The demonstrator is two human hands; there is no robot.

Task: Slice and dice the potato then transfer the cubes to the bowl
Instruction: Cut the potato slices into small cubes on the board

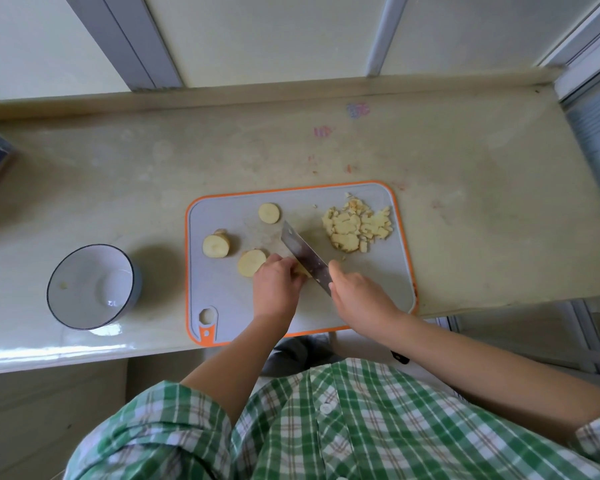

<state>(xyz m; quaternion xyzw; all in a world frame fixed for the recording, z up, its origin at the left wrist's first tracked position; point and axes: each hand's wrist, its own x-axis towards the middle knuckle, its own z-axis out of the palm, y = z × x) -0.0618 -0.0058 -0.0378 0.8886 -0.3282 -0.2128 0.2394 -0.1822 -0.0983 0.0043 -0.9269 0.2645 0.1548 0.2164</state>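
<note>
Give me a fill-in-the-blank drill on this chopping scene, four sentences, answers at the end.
The hand gripping the knife is the person's ____ one.
The bowl stands to the ____ of the cutting board.
That board's rim is coloured ____.
The diced cubes lie piled on the ____, not in the bowl.
Answers: right; left; orange; board.

Smooth matt grey plastic on the cutting board (222, 292), orange rim. Bare bright metal on the knife (303, 259) blade, faintly streaked. Glossy white glaze on the bowl (80, 282) at left. Pale, damp-looking cut faces on the potato (216, 245), thin tan skin round the edges. Looks stone-like on the countertop (465, 209), dull and stained far, shiny along the near left edge. Soft woven check cloth on the shirt (326, 427).
</note>
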